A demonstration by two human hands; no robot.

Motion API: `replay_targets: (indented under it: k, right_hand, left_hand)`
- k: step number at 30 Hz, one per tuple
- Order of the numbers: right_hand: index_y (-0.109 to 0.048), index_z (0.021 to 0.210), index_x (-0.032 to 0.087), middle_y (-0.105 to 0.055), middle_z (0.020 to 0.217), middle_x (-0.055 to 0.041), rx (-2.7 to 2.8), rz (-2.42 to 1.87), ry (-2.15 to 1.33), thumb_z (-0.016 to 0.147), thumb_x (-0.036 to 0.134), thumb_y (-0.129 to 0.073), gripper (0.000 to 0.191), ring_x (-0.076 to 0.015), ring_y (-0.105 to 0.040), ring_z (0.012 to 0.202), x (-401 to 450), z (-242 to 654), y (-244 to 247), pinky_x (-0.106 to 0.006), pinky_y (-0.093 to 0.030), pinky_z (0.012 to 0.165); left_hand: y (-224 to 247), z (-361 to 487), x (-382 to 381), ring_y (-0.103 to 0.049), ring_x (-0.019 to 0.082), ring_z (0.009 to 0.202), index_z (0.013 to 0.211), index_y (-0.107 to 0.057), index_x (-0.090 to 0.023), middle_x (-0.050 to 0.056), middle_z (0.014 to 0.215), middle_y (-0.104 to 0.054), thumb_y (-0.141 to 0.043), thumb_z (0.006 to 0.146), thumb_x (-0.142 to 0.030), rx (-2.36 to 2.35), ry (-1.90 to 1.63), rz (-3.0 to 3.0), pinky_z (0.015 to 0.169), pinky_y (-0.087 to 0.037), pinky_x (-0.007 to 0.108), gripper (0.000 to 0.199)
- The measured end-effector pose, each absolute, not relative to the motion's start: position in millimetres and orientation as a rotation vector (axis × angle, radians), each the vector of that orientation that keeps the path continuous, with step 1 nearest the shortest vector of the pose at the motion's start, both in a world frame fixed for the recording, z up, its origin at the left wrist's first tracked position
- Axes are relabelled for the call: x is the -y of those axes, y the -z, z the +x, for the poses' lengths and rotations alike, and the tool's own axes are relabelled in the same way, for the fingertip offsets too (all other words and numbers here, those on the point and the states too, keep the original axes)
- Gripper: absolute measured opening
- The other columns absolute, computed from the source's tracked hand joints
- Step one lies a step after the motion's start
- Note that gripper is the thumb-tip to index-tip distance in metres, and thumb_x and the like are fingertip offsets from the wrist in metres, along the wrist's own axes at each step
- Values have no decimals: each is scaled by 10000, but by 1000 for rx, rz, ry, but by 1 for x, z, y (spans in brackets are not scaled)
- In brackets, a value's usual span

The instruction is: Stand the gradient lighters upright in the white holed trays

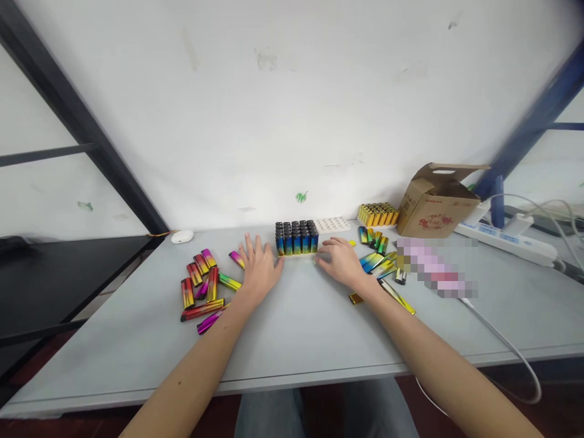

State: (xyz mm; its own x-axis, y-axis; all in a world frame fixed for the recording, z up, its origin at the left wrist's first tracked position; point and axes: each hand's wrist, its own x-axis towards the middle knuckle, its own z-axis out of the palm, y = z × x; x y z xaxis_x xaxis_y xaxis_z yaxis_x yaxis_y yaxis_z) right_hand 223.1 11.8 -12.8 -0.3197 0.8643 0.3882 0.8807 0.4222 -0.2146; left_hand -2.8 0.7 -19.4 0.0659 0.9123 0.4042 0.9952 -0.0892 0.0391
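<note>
At table (292, 340) far edge: upright lighter block (295, 238), rows filled. Loose lighters (199, 286) left both sides. L hand (260, 267), R hand (340, 261) open, empty, flanking block.

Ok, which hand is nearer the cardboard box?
Right. The right hand is left of and in front of the cardboard box; the left hand is farther left, beyond the block of upright lighters.

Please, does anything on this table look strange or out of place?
A pixelated patch on the table, right of the right hand, hides what lies there. Loose lighters also lie scattered beside the neat block.
</note>
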Motion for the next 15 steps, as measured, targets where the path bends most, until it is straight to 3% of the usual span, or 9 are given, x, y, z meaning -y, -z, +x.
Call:
replay_targets:
  k: [5,15]
  right_hand:
    - [-735,864,182,-712,1020,-62,2220,-1511,2,853,260,-578,177,-226,-585,1004,-10,222,9,-313,-370,950]
    - [-700,1007,173,-699,1055,-89,2192,-1583,26,849,336,-619,241,-252,-575,1027,-8,217,9,-318,-374,915]
  left_hand:
    - [20,-3,0,-125,456,1428,1168,-598,-63,251,1447,-389,-396,906,-452,1945,442,-2104,1106,-199,631,511]
    - [20,-1,-3,-248,403,1412,1009,-667,-83,228,1390,-471,-357,933,-416,1960,352,-2181,1143,-188,567,462]
